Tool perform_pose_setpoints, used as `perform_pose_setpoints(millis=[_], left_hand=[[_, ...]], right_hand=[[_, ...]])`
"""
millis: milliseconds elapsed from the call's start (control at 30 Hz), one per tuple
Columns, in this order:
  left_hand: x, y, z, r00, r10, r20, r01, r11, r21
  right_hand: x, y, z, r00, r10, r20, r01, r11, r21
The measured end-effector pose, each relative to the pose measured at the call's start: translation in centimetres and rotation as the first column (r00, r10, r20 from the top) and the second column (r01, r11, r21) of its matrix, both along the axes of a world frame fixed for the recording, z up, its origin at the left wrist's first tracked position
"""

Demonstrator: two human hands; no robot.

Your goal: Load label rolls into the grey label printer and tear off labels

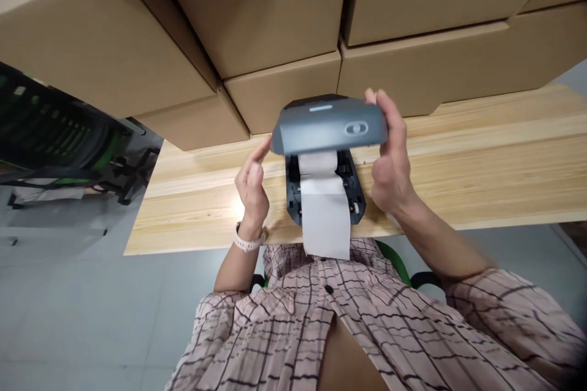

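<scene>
A label printer [293,195] with a black inside stands on the table, its blue-grey lid [321,128] raised. My right hand [389,159] grips the lid's right side, fingers over the top and thumb below. At the lid's left corner, my left hand [254,186] holds the edge with its fingertips; some of its fingers are hidden. A white paper roll [317,162] sits in the printer under the lid. From it a paper strip [326,226] runs out over the front toward my body, past the table edge.
Large cardboard boxes [275,91] stand close behind the printer along the back of the wooden table [192,195]. A dark chair [55,128] with green parts is on the left, on the grey floor [92,311]. I sit close to the table's front edge.
</scene>
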State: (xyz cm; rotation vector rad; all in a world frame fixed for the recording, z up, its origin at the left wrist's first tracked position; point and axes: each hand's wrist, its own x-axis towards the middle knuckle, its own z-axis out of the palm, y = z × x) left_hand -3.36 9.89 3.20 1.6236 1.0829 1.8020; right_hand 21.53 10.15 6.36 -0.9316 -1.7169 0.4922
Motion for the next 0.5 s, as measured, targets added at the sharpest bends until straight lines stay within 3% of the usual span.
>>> perform_pose_setpoints(millis=[100,167,300,500], left_hand=[[-0.7,3.0,-0.2,0.999,-0.005,0.034,0.010,0.991,-0.136],[-1.0,3.7,-0.7,0.999,-0.053,-0.006,0.049,0.956,-0.290],[-1.2,2.8,-1.2,0.982,-0.180,-0.051,0.131,0.856,-0.500],[-0.4,1.9,-0.7,0.958,-0.285,-0.036,0.201,0.754,-0.625]], right_hand=[[-0.6,4.1,2.2,0.998,-0.003,-0.066,0.016,0.983,0.186],[-0.9,6.6,3.5,0.998,-0.012,-0.063,0.024,0.982,0.186],[-1.3,10.7,5.0,0.999,-0.044,-0.031,0.048,0.988,0.150],[-1.6,15.4,5.8,0.993,-0.114,-0.035,0.117,0.984,0.133]])
